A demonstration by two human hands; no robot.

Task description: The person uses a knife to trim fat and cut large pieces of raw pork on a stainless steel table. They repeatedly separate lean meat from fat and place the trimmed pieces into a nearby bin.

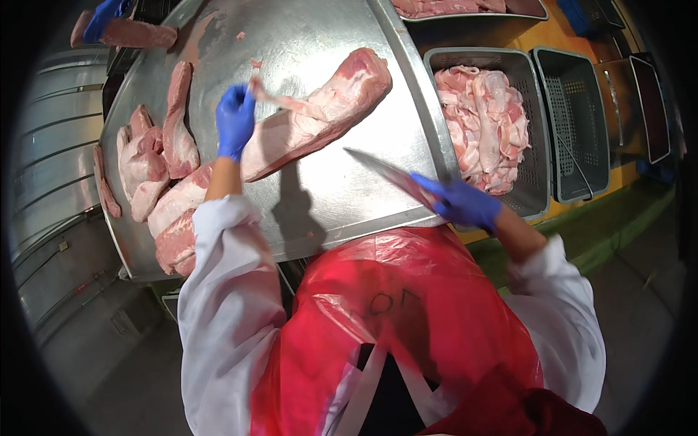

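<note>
My left hand (pixel 237 122), in a blue glove, pinches the loose end of a thin strip of fatty meat (pixel 283 102). The strip's other end still joins a long, pale pink slab of meat (pixel 323 116) lying diagonally on the metal table (pixel 342 200). Gloved in blue too, my right hand (pixel 469 203) grips a knife (pixel 389 173) over the table's right side. Its blade points up and left, apart from the slab, and the fingers largely cover the handle. Several more meat pieces (pixel 142 163) lie left of my left forearm.
Right of the table stands a grey perforated crate (pixel 536 195) heaped with meat trimmings (pixel 483 127). Beside it is a second grey crate (pixel 602 149). Another bin (pixel 465 9) holds meat at the top. At the upper left, another person's blue-gloved hand (pixel 102 22) touches a meat piece (pixel 142 34).
</note>
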